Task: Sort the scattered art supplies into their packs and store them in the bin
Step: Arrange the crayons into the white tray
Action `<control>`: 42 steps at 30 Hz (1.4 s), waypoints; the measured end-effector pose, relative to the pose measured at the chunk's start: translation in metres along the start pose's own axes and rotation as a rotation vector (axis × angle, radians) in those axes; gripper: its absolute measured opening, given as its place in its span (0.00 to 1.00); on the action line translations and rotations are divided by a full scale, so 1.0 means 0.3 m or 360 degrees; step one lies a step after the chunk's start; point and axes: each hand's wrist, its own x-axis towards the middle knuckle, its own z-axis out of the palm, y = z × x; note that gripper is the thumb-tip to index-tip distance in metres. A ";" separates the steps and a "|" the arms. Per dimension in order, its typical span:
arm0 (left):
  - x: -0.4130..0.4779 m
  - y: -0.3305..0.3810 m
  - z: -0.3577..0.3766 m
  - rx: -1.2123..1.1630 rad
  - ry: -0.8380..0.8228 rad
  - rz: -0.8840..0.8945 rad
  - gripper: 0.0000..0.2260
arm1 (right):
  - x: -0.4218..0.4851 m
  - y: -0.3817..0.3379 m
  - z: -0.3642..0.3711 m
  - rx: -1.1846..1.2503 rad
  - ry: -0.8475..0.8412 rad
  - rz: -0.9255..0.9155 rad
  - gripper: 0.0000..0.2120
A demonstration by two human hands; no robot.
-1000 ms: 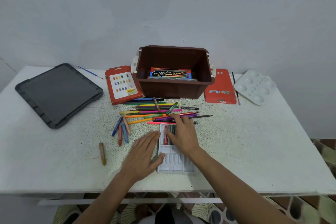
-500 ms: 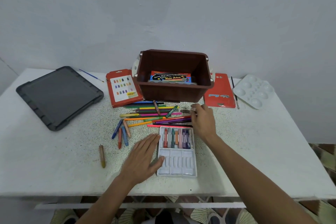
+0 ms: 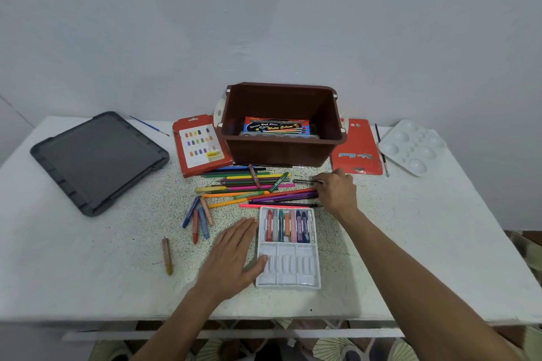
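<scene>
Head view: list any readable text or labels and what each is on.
"Water Colour" in yellow script, under a smaller line that looks like "Special High Class": on the paint box in the bin.
Blue script on the red pack right of the bin: too blurred to read.
Yellow label on the swatch pack left of the bin: too small to read.
Print on crayon wrappers in the white tray: too small to read.

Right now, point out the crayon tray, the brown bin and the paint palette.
crayon tray (image 3: 287,268): head view, on its empty lower compartments.
brown bin (image 3: 280,149): head view, on its front outer wall.
paint palette (image 3: 410,146): head view, on the white surface between its wells.
</scene>
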 end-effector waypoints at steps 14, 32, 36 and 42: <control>0.000 0.006 -0.010 0.0026 0.0052 0.0033 0.33 | -0.003 -0.023 -0.020 0.0495 0.0139 -0.0018 0.04; 0.001 0.006 -0.009 0.0065 0.0042 0.0029 0.34 | -0.201 -0.167 0.024 0.1077 -0.0188 -0.0266 0.06; 0.003 0.007 -0.012 0.0095 0.0038 0.0043 0.33 | -0.223 -0.177 0.050 0.1013 -0.0269 -0.0322 0.05; 0.006 0.004 -0.007 0.0109 0.0038 0.0037 0.35 | -0.227 -0.207 0.080 0.0905 -0.0322 -0.0373 0.05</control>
